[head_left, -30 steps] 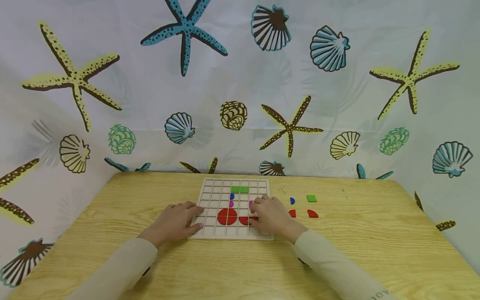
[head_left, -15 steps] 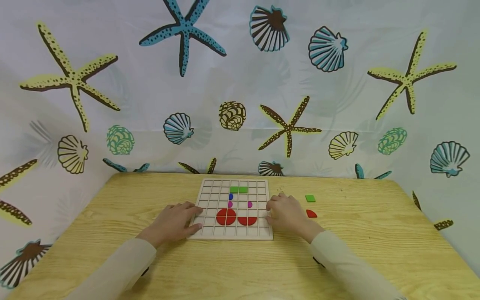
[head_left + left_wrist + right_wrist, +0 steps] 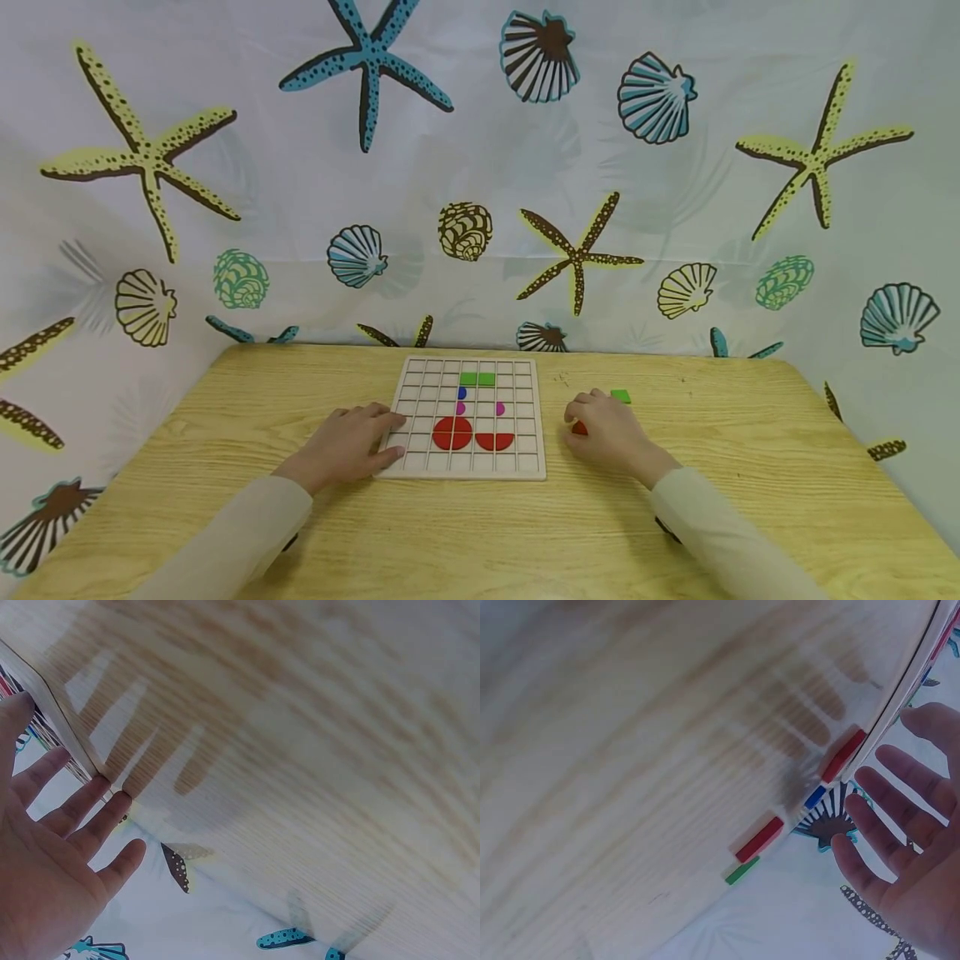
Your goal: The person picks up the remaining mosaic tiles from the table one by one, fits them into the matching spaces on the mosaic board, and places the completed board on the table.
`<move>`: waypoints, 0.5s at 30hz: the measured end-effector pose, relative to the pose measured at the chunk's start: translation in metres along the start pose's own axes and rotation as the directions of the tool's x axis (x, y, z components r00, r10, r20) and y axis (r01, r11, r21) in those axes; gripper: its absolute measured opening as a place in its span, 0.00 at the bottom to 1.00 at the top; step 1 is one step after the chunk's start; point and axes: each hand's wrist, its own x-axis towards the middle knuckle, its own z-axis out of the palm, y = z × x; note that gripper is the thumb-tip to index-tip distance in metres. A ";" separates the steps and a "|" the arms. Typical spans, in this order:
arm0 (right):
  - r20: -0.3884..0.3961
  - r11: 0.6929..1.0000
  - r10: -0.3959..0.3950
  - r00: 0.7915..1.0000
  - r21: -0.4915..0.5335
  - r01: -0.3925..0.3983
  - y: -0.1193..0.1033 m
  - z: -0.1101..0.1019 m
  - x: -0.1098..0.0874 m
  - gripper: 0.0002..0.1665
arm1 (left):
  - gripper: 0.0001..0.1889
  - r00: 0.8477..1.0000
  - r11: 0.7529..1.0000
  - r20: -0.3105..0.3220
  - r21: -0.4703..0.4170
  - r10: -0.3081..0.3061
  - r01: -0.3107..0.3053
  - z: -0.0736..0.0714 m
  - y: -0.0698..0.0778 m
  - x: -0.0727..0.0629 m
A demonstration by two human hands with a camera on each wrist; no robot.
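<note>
A white grid board (image 3: 420, 467) lies on the table with coloured pieces in its cells. My left hand (image 3: 348, 446) rests at its left edge, fingers spread; in the left wrist view the fingertips (image 3: 97, 780) meet the board's side. To the right of the board, my right hand (image 3: 606, 429) hovers low over loose pieces. A red quarter circle (image 3: 579, 427) shows between its thumb and fingers. In the right wrist view the fingers are relaxed and apart from the red pieces (image 3: 759, 839) and a blue piece (image 3: 815, 797). A green square (image 3: 620, 396) lies just beyond the hand.
On the board sit two green squares (image 3: 477, 379), a blue half circle (image 3: 462, 392), two magenta half circles (image 3: 500, 409), a red full circle (image 3: 453, 433) and a red lower half circle (image 3: 494, 441). A patterned curtain (image 3: 450, 292) stands behind the table.
My right hand has moved right, off the board to the loose pieces, uncovering the right magenta half circle and the red half circle. The left hand stays in place.
</note>
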 end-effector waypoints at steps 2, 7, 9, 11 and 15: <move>-0.002 1.000 0.006 1.000 -0.006 -0.006 0.003 0.001 -0.002 0.10 | 0.24 1.000 1.000 0.003 0.000 -0.004 0.004 0.000 0.000 0.000; -0.026 0.999 0.012 1.000 -0.041 -0.013 0.010 0.002 -0.004 0.08 | 0.25 1.000 1.000 0.006 0.003 -0.013 0.013 0.002 -0.001 0.001; -0.032 0.999 0.015 0.999 -0.048 -0.017 0.013 0.002 -0.005 0.08 | 0.25 1.000 1.000 0.009 0.003 -0.014 0.014 0.002 -0.001 0.001; -0.026 0.999 0.026 0.999 -0.042 -0.027 0.014 0.000 -0.007 0.09 | 0.25 1.000 1.000 0.014 0.002 -0.018 0.017 0.001 -0.001 0.002; 0.007 0.998 0.049 0.999 -0.028 -0.049 0.017 -0.003 -0.009 0.11 | 0.25 0.999 1.000 0.026 0.003 -0.025 0.025 -0.001 0.001 0.002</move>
